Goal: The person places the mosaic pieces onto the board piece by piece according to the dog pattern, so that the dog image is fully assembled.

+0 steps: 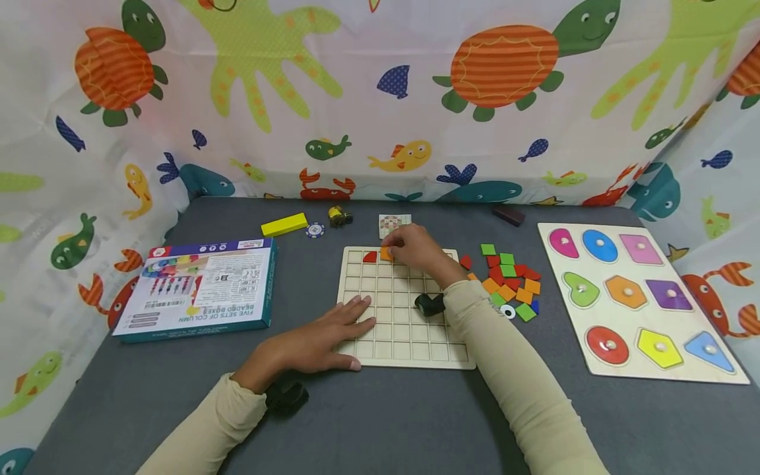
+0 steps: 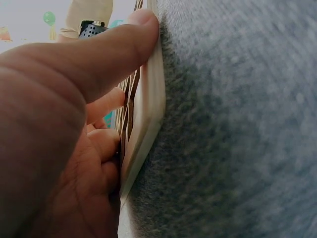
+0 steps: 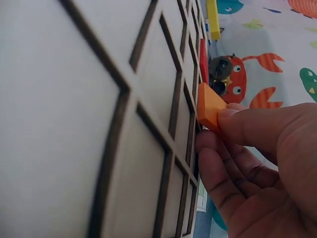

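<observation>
A pale wooden grid board (image 1: 404, 330) lies on the grey table. My left hand (image 1: 323, 333) rests flat on its lower left corner, thumb against the board's edge (image 2: 148, 94). My right hand (image 1: 415, 247) is at the board's top row and pinches an orange tile (image 1: 386, 253) (image 3: 210, 106), tilted at a cell beside a red tile (image 1: 370, 256) (image 3: 203, 59). A heap of loose red, green and orange tiles (image 1: 510, 284) lies just right of the board.
A blue-green box (image 1: 198, 287) lies at the left. A shape puzzle board (image 1: 638, 300) sits at the right. Along the back are a yellow block (image 1: 284, 225), a poker chip (image 1: 315, 230), a small yellow toy (image 1: 340, 216), a card (image 1: 394, 225) and a dark block (image 1: 508, 214). Curtain walls surround the table.
</observation>
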`<action>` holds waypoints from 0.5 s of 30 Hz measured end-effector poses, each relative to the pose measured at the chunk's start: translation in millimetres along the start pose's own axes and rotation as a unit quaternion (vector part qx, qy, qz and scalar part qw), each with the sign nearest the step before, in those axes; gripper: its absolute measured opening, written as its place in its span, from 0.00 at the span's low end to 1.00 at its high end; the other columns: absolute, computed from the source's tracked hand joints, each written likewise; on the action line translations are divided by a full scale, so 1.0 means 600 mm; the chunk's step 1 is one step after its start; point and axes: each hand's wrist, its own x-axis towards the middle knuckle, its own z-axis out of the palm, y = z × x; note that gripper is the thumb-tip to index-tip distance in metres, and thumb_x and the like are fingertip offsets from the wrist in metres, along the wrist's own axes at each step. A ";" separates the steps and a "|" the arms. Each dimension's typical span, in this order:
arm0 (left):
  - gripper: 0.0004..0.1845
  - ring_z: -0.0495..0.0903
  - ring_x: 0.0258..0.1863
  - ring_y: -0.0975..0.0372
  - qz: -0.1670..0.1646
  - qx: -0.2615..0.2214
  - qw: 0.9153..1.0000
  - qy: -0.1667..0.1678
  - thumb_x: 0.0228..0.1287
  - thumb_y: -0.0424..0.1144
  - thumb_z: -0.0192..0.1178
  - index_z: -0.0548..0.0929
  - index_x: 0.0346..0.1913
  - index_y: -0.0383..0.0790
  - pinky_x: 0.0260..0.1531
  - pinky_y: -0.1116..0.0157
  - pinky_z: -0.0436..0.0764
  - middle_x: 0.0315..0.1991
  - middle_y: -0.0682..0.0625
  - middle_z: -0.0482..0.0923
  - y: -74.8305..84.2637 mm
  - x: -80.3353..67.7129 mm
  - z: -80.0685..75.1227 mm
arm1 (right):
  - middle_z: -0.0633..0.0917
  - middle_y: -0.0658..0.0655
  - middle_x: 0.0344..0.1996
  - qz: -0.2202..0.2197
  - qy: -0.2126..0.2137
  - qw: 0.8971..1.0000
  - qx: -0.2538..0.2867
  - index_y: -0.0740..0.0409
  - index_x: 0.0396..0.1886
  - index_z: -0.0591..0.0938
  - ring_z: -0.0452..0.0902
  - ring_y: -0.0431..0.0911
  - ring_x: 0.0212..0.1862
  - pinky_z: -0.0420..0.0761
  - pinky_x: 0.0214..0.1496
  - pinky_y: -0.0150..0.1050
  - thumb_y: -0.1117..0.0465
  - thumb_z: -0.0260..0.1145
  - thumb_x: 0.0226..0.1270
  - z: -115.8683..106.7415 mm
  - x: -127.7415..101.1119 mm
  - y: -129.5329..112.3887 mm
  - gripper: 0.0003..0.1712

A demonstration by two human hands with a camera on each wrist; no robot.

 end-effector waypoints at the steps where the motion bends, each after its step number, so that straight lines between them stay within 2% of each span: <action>1: 0.41 0.32 0.76 0.52 0.002 0.000 1.000 0.000 0.66 0.51 0.62 0.57 0.76 0.42 0.71 0.49 0.41 0.78 0.45 0.35 0.000 0.000 0.000 | 0.85 0.55 0.42 0.002 -0.001 1.000 0.001 0.59 0.47 0.86 0.79 0.48 0.46 0.78 0.50 0.44 0.66 0.62 0.71 0.000 0.000 0.000 0.10; 4: 0.41 0.32 0.76 0.53 0.005 -0.003 1.000 -0.001 0.66 0.50 0.62 0.57 0.76 0.42 0.71 0.49 0.41 0.78 0.45 0.35 0.001 0.002 -0.001 | 0.85 0.56 0.41 0.010 -0.009 1.000 0.002 0.60 0.48 0.86 0.79 0.49 0.45 0.78 0.49 0.44 0.66 0.62 0.71 0.001 -0.002 -0.003 0.11; 10: 0.41 0.31 0.76 0.54 0.003 0.000 1.000 -0.004 0.66 0.50 0.62 0.57 0.76 0.42 0.71 0.49 0.40 0.78 0.45 0.34 0.000 0.002 0.002 | 0.84 0.55 0.42 0.019 -0.013 0.999 -0.032 0.59 0.46 0.86 0.79 0.49 0.46 0.78 0.49 0.43 0.65 0.62 0.70 0.008 -0.005 -0.007 0.10; 15: 0.41 0.32 0.76 0.52 0.007 0.009 1.000 0.000 0.66 0.50 0.62 0.57 0.76 0.41 0.71 0.49 0.41 0.78 0.43 0.35 -0.003 0.001 0.004 | 0.85 0.56 0.41 0.024 0.002 1.000 0.010 0.60 0.44 0.87 0.79 0.49 0.45 0.78 0.49 0.44 0.65 0.63 0.69 0.007 -0.013 -0.007 0.09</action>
